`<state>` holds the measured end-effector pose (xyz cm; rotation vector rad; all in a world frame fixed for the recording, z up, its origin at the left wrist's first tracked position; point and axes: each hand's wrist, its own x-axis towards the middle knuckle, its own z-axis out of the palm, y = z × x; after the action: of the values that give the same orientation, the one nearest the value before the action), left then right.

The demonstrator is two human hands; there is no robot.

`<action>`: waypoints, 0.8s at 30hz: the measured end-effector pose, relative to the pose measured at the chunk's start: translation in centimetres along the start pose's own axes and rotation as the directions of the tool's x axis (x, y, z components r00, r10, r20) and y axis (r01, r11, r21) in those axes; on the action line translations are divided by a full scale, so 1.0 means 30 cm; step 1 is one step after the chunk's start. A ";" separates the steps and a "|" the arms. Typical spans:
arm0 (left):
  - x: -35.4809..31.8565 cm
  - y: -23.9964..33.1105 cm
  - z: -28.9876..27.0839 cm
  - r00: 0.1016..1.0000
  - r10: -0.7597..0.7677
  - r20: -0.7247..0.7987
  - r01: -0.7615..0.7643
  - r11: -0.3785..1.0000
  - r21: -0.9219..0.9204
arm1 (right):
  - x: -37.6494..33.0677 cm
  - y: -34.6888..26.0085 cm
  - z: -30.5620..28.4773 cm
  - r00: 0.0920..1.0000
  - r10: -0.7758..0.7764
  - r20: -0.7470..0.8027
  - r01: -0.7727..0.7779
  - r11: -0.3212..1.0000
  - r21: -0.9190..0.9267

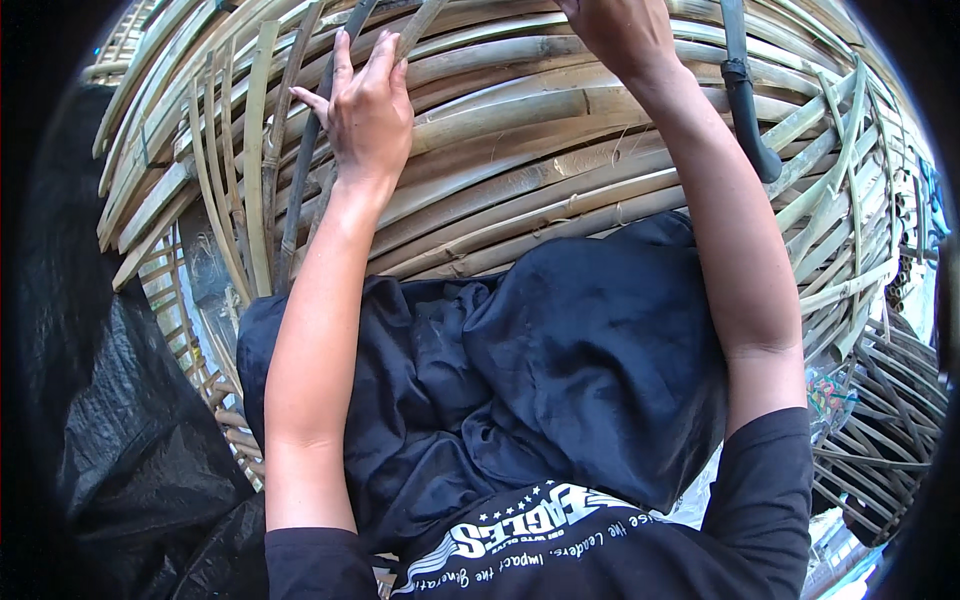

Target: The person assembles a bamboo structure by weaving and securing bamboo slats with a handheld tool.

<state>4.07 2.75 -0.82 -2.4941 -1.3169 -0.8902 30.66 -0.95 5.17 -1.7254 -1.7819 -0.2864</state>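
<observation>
My left hand (368,112) lies back-up at the upper left with its fingers spread. It is over several upright bamboo strips, nearest a dark strip (312,140) and a paler one (420,28) by its fingertips. Beneath both hands, long split bamboo slats (520,120) lie side by side across the view. My right hand (622,35) reaches to the top edge over these slats. Most of its fingers are cut off by the frame, so whatever it may hold is hidden.
A dark rod with a curved black end (745,120) hangs over the slats at the right. Dark cloth (600,340) covers my lap. Black plastic sheeting (110,420) is at the left. Woven green bamboo strips (835,210) and a pile of thin dark sticks (885,410) lie at the right.
</observation>
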 end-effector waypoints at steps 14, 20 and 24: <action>0.005 -0.039 -0.061 0.996 0.065 -0.062 -0.067 0.997 -0.036 | 0.025 -0.018 -0.034 0.997 -0.041 -0.059 0.049 0.989 0.138; -0.025 -0.068 -0.076 0.991 0.124 -0.053 -0.125 0.992 -0.012 | 0.011 -0.004 -0.036 0.990 -0.131 0.057 0.119 0.976 0.181; -0.017 -0.067 -0.147 0.985 0.136 -0.105 -0.135 0.991 0.015 | 0.045 -0.029 -0.079 0.963 -0.265 -0.054 0.270 0.927 0.262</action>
<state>0.40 1.74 2.20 -2.4588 -1.1012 -0.9692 30.57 -1.28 8.00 -1.2890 -1.9453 -0.1644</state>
